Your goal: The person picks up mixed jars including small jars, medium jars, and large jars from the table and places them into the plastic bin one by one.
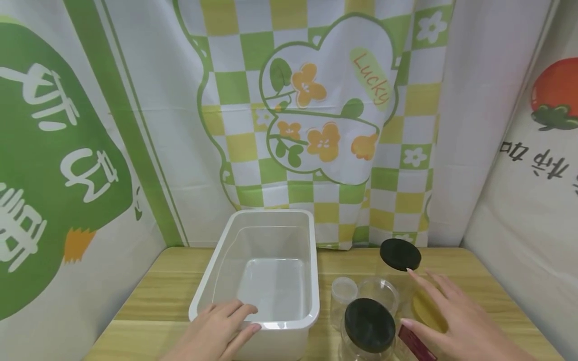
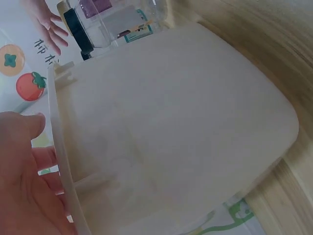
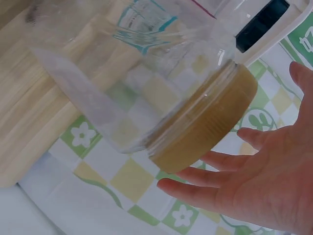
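Observation:
My left hand is at the near rim of a white plastic bin. Its fingers reach loosely over the edge, and the left wrist view shows the thumb beside the rim, not pressed on the bin's wall. To the right, my right hand spreads its fingers above a clear jar with a yellow screw lid. In the right wrist view the fingertips are close by that lid; whether they touch it I cannot tell.
Between the hands stand a clear jar with a black lid, a small clear container and a round clear one. Farther back is another black lid. Printed cloth hangs behind the wooden table.

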Demonstrator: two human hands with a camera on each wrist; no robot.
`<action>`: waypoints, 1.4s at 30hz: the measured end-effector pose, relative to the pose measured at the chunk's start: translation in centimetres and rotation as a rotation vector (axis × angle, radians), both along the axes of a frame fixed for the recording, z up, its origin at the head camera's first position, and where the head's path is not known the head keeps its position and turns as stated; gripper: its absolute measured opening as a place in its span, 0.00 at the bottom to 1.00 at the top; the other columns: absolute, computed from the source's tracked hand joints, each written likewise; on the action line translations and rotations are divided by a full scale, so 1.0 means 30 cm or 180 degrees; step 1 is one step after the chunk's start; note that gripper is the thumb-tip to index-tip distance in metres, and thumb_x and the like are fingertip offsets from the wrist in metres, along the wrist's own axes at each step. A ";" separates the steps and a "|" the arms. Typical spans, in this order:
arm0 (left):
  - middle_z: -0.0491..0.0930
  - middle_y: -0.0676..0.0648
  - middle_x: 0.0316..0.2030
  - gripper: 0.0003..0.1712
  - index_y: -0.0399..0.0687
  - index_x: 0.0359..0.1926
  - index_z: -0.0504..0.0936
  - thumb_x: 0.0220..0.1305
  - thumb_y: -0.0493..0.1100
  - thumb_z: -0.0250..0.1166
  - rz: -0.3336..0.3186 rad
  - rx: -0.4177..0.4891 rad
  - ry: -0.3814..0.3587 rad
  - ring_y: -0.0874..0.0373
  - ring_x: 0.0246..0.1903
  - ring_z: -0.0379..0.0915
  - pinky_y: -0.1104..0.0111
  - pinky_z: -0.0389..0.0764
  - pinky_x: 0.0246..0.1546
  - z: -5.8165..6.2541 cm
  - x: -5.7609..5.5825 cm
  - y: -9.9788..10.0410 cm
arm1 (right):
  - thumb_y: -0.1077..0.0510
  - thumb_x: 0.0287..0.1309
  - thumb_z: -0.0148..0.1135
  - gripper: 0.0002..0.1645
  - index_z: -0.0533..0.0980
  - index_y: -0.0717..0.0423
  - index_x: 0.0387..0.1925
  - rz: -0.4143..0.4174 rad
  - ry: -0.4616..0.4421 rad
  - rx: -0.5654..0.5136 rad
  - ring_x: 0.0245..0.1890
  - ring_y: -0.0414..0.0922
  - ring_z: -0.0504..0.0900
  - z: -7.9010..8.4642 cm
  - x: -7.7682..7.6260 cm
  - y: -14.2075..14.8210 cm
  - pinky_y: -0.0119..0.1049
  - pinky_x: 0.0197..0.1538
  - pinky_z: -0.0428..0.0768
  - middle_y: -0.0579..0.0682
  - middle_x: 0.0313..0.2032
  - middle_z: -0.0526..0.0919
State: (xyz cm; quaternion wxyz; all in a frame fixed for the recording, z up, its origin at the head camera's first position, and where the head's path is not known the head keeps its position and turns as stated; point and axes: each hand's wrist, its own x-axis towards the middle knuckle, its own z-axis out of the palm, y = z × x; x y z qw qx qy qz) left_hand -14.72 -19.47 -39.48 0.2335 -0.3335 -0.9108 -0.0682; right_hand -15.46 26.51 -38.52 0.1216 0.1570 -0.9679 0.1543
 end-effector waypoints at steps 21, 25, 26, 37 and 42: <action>0.57 0.71 0.27 0.11 0.62 0.33 0.75 0.77 0.46 0.64 -0.0136 0.0207 -0.0041 0.78 0.27 0.55 0.68 0.68 0.34 -0.043 0.003 -0.012 | 0.29 0.60 0.71 0.60 0.58 0.55 0.81 -0.0235 -0.0313 -0.0272 0.66 0.75 0.71 -0.054 -0.017 0.045 0.75 0.50 0.75 0.69 0.71 0.69; 0.58 0.70 0.27 0.11 0.62 0.34 0.75 0.77 0.46 0.63 -0.0114 0.0192 -0.0040 0.78 0.27 0.56 0.67 0.68 0.34 -0.045 0.002 -0.013 | 0.31 0.56 0.75 0.61 0.60 0.56 0.79 -0.0199 -0.0187 -0.0320 0.65 0.73 0.73 -0.073 -0.019 0.058 0.75 0.50 0.75 0.68 0.70 0.71; 0.58 0.70 0.27 0.10 0.62 0.34 0.75 0.77 0.46 0.63 -0.0105 0.0192 -0.0038 0.78 0.27 0.56 0.67 0.68 0.34 -0.045 0.002 -0.013 | 0.31 0.55 0.76 0.62 0.60 0.57 0.79 -0.0198 -0.0166 -0.0323 0.65 0.73 0.73 -0.078 -0.020 0.061 0.75 0.50 0.76 0.68 0.70 0.71; 0.59 0.70 0.27 0.10 0.62 0.35 0.76 0.77 0.46 0.63 -0.0147 0.0223 0.0099 0.78 0.28 0.56 0.69 0.66 0.33 -0.047 0.003 -0.007 | 0.29 0.53 0.77 0.67 0.59 0.65 0.78 -0.0354 -0.0317 -0.0270 0.54 0.64 0.79 -0.101 -0.044 0.089 0.55 0.40 0.79 0.72 0.66 0.73; 0.59 0.70 0.27 0.10 0.62 0.35 0.76 0.78 0.46 0.62 -0.0148 0.0213 0.0094 0.78 0.27 0.56 0.69 0.67 0.33 -0.045 0.003 -0.006 | 0.29 0.52 0.77 0.69 0.58 0.67 0.77 -0.0409 -0.0352 -0.0264 0.53 0.64 0.79 -0.101 -0.046 0.092 0.53 0.39 0.79 0.73 0.65 0.73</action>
